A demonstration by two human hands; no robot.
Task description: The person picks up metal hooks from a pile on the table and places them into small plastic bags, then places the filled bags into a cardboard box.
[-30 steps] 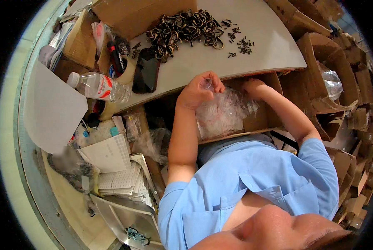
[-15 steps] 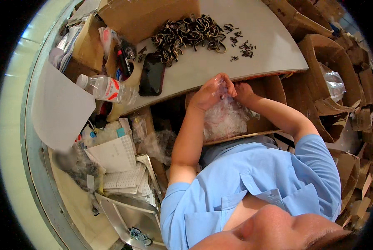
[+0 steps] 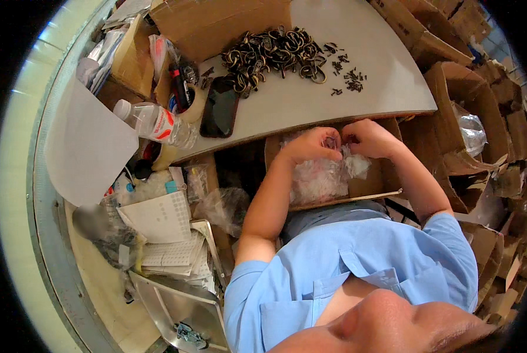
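Note:
Over a cardboard box (image 3: 369, 187) at my lap, both hands are close together with fingers curled. My left hand (image 3: 310, 146) is closed round a clear plastic bag; something small and dark shows at its fingertips, too small to name. Just to its right, my right hand (image 3: 374, 139) is closed in a pinch, and what its fingertips hold is hidden. Below the hands, a heap of clear plastic bags (image 3: 316, 179) fills the left part of the box. On the table above lie a pile of dark bronze metal clasps (image 3: 275, 54) and several small dark metal pieces (image 3: 354, 80).
A black phone (image 3: 220, 109), a clear bottle (image 3: 160, 123) and a tape roll (image 3: 194, 105) stand left on the table (image 3: 387, 65). Papers (image 3: 157, 217) and a metal tray (image 3: 175, 306) lie at lower left. Open cardboard boxes (image 3: 446, 88) are stacked along the right.
My right hand has risen into fuller view beside the left, its fingers now curled at the top. My left hand has lowered slightly and turned. The view has shifted a little.

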